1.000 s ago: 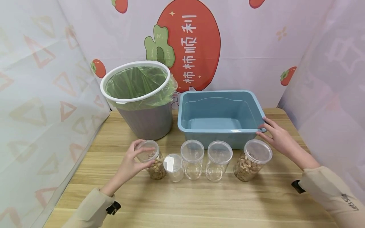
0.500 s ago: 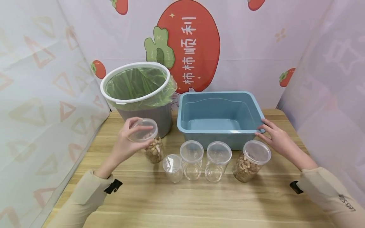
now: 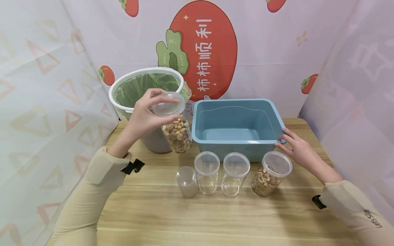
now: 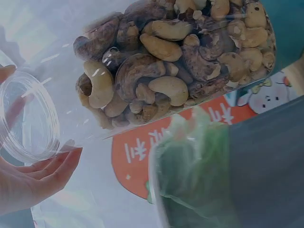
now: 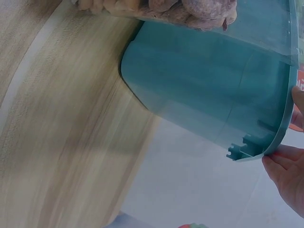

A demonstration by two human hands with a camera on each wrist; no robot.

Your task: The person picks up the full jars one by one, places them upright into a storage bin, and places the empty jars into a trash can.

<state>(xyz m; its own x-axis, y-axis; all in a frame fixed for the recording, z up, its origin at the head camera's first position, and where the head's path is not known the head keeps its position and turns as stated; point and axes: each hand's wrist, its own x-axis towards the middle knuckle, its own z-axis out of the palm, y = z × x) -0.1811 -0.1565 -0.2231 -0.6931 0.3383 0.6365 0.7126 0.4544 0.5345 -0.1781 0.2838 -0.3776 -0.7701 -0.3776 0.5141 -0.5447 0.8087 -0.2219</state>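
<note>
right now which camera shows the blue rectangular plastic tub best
Head view: the tub shows its opening and interior. Right wrist view: outer side and some rim. Left wrist view: just an upper-right patch.

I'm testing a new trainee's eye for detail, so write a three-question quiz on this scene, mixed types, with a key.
1. Multiple choice: what does the left hand hold?
A) an empty jar
B) a jar of nuts
C) the green liner

2. True or false: the right hand is touching the bin.

3. Count: in the head view, how many jars stand on the table?

Key:
1. B
2. False; it touches the rim of the blue tub.
3. Four
</note>
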